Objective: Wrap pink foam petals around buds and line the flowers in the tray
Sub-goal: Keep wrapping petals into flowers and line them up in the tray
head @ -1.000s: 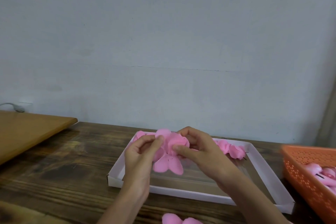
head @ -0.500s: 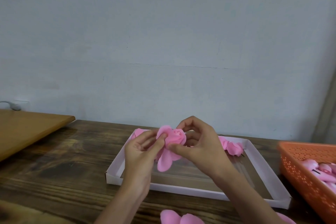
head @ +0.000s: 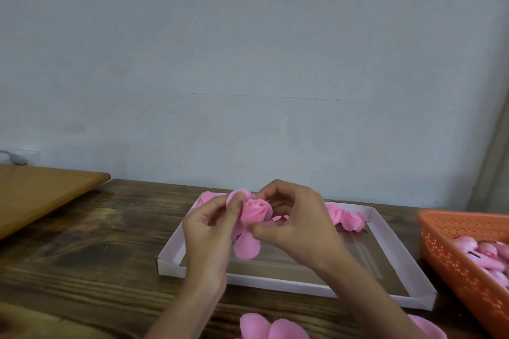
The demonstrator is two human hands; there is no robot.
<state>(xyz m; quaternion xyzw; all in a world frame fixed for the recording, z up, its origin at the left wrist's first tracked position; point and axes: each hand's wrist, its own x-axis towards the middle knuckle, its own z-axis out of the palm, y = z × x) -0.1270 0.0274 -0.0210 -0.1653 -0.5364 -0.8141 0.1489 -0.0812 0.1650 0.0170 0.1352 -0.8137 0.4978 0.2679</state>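
Hiding flower's (head: 256,210) base: right hand (head: 298,227)

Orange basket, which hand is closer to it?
Right. The right hand holds the pink flower on the side toward the orange basket; the left hand pinches the flower from the far side, farther from the basket.

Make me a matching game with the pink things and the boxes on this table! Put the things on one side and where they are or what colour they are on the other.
Things:
1. rose
2. tray
3. basket
4. loose petals

Clues:
A. orange, at the right edge
B. lying on the table, nearest the person
C. pinched between the left hand and the right hand
D. white, with flowers along its far side

Pairs: 1-C, 2-D, 3-A, 4-B
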